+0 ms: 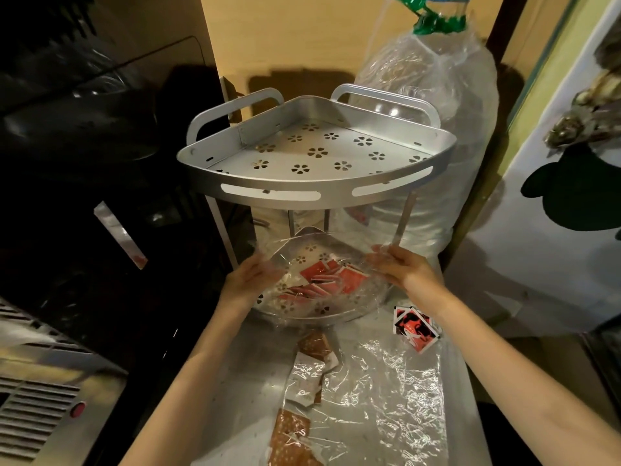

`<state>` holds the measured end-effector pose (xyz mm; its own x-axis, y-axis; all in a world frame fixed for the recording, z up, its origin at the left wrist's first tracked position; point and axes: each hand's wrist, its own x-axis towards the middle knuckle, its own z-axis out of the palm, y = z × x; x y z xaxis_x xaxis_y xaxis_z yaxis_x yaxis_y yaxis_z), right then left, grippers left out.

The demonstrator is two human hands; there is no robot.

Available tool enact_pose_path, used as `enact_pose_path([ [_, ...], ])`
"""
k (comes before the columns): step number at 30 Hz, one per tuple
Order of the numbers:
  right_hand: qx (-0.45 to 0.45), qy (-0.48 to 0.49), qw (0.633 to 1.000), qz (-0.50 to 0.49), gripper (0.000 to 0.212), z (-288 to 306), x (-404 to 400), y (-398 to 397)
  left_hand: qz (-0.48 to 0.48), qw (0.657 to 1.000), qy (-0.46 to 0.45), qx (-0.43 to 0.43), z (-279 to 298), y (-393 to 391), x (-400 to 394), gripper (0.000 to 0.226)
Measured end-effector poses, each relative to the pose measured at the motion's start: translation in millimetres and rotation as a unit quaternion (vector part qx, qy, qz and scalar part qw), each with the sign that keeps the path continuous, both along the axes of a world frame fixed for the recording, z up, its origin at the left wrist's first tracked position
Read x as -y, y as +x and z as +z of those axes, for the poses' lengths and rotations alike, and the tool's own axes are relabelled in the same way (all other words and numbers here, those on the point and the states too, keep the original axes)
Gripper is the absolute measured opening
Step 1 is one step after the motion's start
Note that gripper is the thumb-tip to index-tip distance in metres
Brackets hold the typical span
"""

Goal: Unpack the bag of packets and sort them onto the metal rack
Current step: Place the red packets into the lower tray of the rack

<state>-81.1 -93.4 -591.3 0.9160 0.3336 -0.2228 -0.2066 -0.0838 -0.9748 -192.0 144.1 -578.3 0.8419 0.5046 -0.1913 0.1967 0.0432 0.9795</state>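
Now my left hand (250, 280) and right hand (401, 269) each pinch a side of the clear bag (322, 250), holding it over the metal rack's (316, 193) lower shelf, where red packets (331, 280) lie. Next, I judge, more packets from the table (245, 358) need sorting.

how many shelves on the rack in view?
2: the top shelf, bare, and the lower shelf behind the clear bag both hands hold. Any shelf further down would be hidden.

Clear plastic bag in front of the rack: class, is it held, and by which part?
Yes. The left hand and right hand each pinch the clear plastic bag at opposite side edges, stretching it open over red packets.
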Motion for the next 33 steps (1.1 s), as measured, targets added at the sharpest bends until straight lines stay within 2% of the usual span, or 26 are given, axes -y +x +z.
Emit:
enact_pose_path([
  [3, -0.046, 0.01, 0.999, 0.015, 0.051, -5.6, 1.3, -1.7, -0.046, 0.998, 0.023, -0.02, -14.4, -3.1, -1.9, 0.041],
  [5, -0.067, -0.023, 0.997, 0.031, 0.048, -9.5, 0.9, -3.2, -0.055, 0.997, 0.035, -0.035, -22.2, -2.0, -3.5, 0.046],
  [8, -0.042, -0.093, 0.994, 0.041, 0.039, -12.1, -1.3, -3.6, -0.062, 0.995, 0.075, -0.035, -23.7, 1.1, -0.6, 0.052],
  [11, 0.015, -0.107, 0.994, 0.022, 0.028, -6.2, -3.1, -3.6, -0.041, 0.991, 0.128, -0.017, -20.3, 3.0, 3.4, 0.046],
  [16, 0.063, -0.093, 0.994, -0.013, 0.014, 4.8, 2.4, -7.5, 0.024, 0.993, 0.109, 0.028, -7.7, 3.2, -7.6, 0.039],
  [23, 0.066, -0.014, 0.996, -0.053, 0.016, 10.2, 6.0, -3.5, 0.03, 0.991, 0.1, 0.086, 11.5, 0.3, -13.4, 0.02],
  [27, 0.086, -0.024, 0.995, -0.031, 0.016, 4.6, 6.6, -4.1, 0.021, 0.99, 0.104, 0.089, 11.7, 0.0, -16.3, 0.013],
  [33, 0.05, 0.025, 0.997, -0.059, 0.017, -2.1, 5.5, -4.2, 0.084, 0.984, 0.085, 0.135, 8.4, -0.2, -14.5, 0.017],
])
